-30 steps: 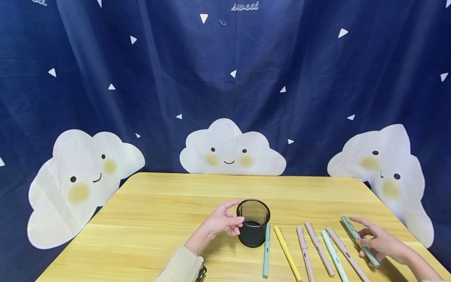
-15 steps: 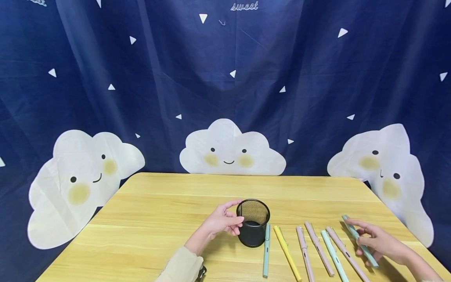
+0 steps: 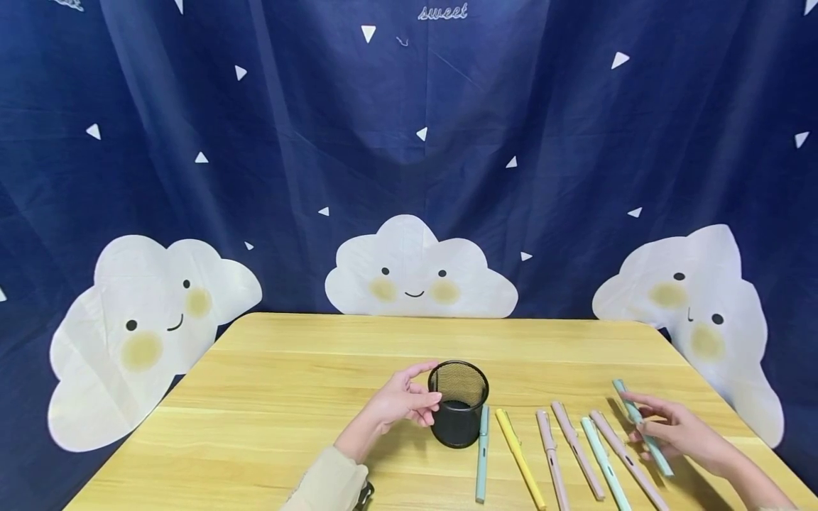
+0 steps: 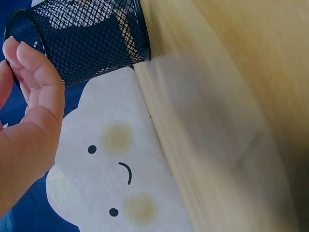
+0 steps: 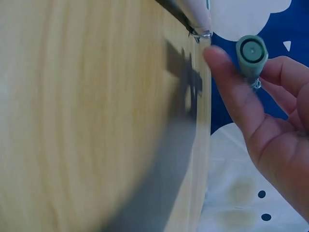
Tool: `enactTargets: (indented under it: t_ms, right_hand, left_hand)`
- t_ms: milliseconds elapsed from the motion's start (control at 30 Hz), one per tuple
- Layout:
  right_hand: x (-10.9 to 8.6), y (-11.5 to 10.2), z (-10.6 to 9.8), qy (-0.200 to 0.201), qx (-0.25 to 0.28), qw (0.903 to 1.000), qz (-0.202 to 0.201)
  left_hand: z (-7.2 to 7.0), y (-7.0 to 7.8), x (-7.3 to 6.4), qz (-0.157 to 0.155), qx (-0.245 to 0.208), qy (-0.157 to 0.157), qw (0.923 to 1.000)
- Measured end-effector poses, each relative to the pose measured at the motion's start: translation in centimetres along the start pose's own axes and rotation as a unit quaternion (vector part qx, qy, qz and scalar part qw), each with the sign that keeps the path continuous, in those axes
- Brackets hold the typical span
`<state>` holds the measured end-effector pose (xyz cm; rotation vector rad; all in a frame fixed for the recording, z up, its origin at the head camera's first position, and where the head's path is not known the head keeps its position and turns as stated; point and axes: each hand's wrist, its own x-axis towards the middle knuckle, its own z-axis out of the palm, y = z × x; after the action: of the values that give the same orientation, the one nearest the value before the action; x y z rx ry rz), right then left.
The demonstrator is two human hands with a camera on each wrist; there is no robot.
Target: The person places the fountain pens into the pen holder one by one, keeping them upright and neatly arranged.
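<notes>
Teal pen (image 3: pixel 655 451), aloft above the right part of the table (image 3: pixel 287 411), in the narrow grip of the right hand (image 3: pixel 682 430); the hand conceals part of its barrel, and the right-wrist view gives it nearly end-on. To the left, the left hand (image 3: pixel 401 399) holds the mesh cup (image 3: pixel 456 427) by its rim. Between cup and right hand, six pens (image 3: pixel 578 451) lie, some cut off nearside.

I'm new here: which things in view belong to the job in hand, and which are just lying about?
Part of the job, it seems:
Black mesh cup, gripped by the left hand
Blue-green pen, held in the right hand

Just lying on the table, untouched:
Yellow pen
Three pink pens
Two other blue-green pens
</notes>
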<state>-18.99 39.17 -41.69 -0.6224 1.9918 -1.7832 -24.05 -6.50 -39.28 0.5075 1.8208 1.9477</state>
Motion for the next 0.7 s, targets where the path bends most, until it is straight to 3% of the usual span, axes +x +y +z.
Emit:
enactTargets:
  t_ms: [233,400,700]
  right_hand:
    - [0.2,-0.2,0.7,0.076,-0.114,0.9894,-0.049]
    - [0.5,-0.5,1.2,0.1,-0.098,0.9881,-0.064]
    - [1.1,-0.8,1.7,0.096,-0.051,0.989,-0.101]
  left_hand:
    - [0.0,0.0,0.0,0.0,0.0,-0.003,1.0]
    - [0.0,0.0,0.0,-0.001,0.002,-0.002,1.0]
    - [0.0,0.1,0.1,-0.002,0.003,-0.001,1.0]
